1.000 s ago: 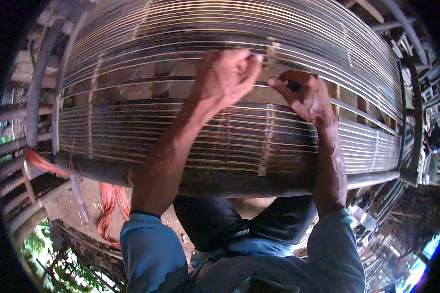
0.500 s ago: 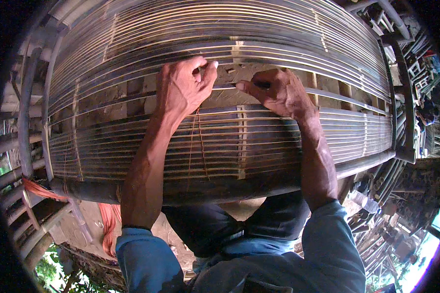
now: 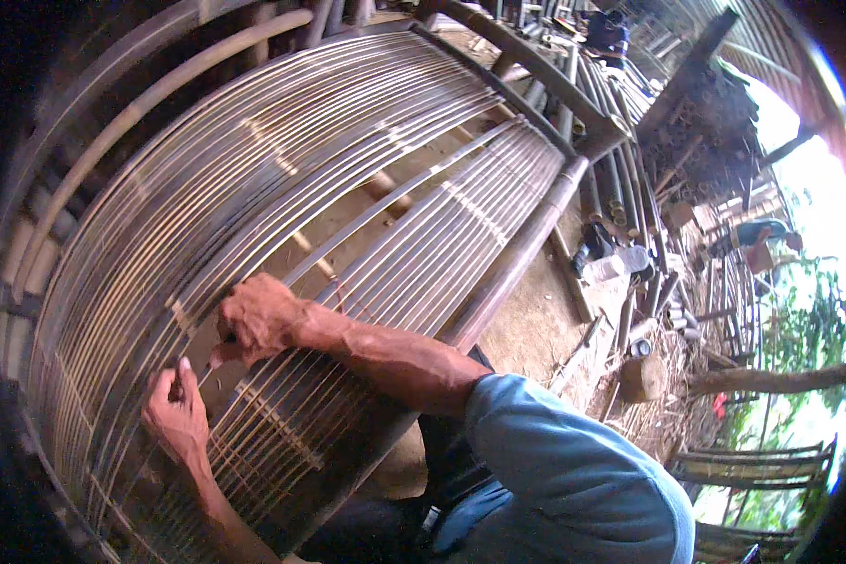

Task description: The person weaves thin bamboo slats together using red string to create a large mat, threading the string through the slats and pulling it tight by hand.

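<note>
A wide panel of thin slats (image 3: 479,211) lies before me, bound by pale cross strips (image 3: 279,425). A single slat (image 3: 378,212) runs through the gap between the panel's two parts. At this gap, my left hand (image 3: 179,418) is closed, with thumb and forefinger raised. My right hand (image 3: 258,320) bends over the same gap just beyond it, fingers curled and their tips pointing down at the single slat. Whatever lies between the fingers of either hand is too small or hidden. A thin reddish-brown cord (image 3: 338,296) hangs over the slats beside my right wrist.
A round pole (image 3: 526,258) forms the panel's near edge, and a thick frame bar (image 3: 545,75) crosses its far end. Beyond lie stacked poles (image 3: 616,155) and a clear plastic container (image 3: 620,263). One person (image 3: 766,240) is in the background at right.
The view has turned to the right, so the panel now runs diagonally and more of the yard shows. My hands remain at the gap, with the right hand now closer to the left.
</note>
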### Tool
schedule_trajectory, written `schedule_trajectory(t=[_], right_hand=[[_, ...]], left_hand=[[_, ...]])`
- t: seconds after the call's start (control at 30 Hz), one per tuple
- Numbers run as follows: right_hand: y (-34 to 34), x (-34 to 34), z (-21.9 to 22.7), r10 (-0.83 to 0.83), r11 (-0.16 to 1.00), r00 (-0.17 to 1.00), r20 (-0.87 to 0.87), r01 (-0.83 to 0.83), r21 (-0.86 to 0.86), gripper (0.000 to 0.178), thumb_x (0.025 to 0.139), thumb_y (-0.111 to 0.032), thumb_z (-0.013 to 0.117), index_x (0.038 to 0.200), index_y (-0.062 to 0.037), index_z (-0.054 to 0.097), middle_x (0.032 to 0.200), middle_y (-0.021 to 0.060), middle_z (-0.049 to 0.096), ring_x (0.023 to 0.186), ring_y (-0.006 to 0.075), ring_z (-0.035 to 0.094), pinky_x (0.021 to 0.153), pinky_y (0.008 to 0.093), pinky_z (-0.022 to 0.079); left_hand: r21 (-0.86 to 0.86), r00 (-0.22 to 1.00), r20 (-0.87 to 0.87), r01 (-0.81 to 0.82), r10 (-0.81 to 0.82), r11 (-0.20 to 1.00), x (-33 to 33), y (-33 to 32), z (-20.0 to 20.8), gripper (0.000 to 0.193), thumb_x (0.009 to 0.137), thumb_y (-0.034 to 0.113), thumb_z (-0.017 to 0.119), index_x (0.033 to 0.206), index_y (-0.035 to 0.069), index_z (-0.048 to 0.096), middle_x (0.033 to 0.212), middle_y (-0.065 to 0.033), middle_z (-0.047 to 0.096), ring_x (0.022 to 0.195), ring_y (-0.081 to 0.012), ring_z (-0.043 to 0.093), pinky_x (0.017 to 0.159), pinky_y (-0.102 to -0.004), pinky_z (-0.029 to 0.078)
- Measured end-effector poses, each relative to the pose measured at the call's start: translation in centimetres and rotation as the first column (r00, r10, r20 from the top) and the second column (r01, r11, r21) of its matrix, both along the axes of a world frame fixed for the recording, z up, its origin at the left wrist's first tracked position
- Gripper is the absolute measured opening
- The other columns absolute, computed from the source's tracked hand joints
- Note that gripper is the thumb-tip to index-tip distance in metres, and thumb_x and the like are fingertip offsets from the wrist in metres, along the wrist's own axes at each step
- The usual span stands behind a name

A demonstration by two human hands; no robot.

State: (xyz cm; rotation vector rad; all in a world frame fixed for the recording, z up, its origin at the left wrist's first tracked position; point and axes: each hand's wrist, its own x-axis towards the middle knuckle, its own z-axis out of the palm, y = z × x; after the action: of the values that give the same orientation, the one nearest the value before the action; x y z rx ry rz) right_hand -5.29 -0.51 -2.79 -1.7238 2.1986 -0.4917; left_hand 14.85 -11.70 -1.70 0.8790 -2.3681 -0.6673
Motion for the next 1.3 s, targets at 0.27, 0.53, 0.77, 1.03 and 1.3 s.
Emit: schedule_trajectory(t=[0.27,0.53,0.77,1.03,1.3], right_hand=[[0.7,0.3,-0.4,-0.014,0.953,1.000,0.020,0.019,-0.301,0.057,0.079,-0.066,0.068,0.066,-0.0101,0.073,0.061,0.0193,0.063,0.064,0.0427,0.064,0.056,0.0489,0.050],[1.6,0.0,1.7,-0.061,0.998,0.997,0.044,0.062,-0.026,0.055,0.076,-0.061,0.073,0.069,-0.0070,0.074,0.069,0.0167,0.069,0.069,0.0364,0.070,0.061,0.0444,0.055],[-1.9,0.6,-2.9,-0.005,0.998,0.998,-0.058,0.001,-0.070,0.027,0.063,-0.037,0.079,0.067,-0.0100,0.076,0.065,0.0121,0.069,0.066,0.0277,0.071,0.058,0.0403,0.054],[-2.1,0.8,-3.6,-0.035,0.982,0.999,-0.020,0.030,-0.184,0.021,0.066,-0.030,0.073,0.066,-0.0095,0.075,0.069,0.0127,0.071,0.071,0.0295,0.072,0.059,0.0428,0.052],[-2.5,1.0,-2.5,-0.055,0.989,0.998,0.038,0.060,-0.134,0.043,0.064,-0.053,0.078,0.069,-0.0107,0.073,0.068,0.0090,0.069,0.071,0.0300,0.071,0.063,0.0417,0.050]], left_hand=[[-0.206,0.996,-0.028,0.073,-0.081,0.976,0.2,-1.5,-1.4,0.037,0.095,0.022,0.069,0.073,-0.004,0.056,0.068,-0.0169,0.048,0.061,-0.0358,0.049,0.059,-0.0472,0.036],[-0.273,0.997,-0.018,0.063,-0.071,0.960,-0.3,-1.2,-2.7,0.033,0.098,0.021,0.066,0.078,-0.004,0.062,0.069,-0.0178,0.051,0.063,-0.0372,0.049,0.064,-0.0465,0.043],[-0.461,0.994,0.039,0.108,-0.102,0.881,-0.1,0.5,0.5,0.049,0.095,0.034,0.073,0.061,0.001,0.059,0.061,-0.0157,0.050,0.052,-0.0313,0.045,0.052,-0.0482,0.040],[-0.352,0.989,0.014,0.145,-0.149,0.925,-0.6,1.7,1.9,0.042,0.094,0.035,0.073,0.068,0.002,0.070,0.063,-0.0145,0.059,0.057,-0.0303,0.054,0.056,-0.0468,0.048],[-0.255,0.989,0.139,0.092,-0.058,0.963,1.2,-0.2,1.6,0.037,0.092,0.040,0.075,0.087,0.003,0.078,0.086,-0.0182,0.069,0.070,-0.0321,0.064,0.064,-0.0475,0.054]])
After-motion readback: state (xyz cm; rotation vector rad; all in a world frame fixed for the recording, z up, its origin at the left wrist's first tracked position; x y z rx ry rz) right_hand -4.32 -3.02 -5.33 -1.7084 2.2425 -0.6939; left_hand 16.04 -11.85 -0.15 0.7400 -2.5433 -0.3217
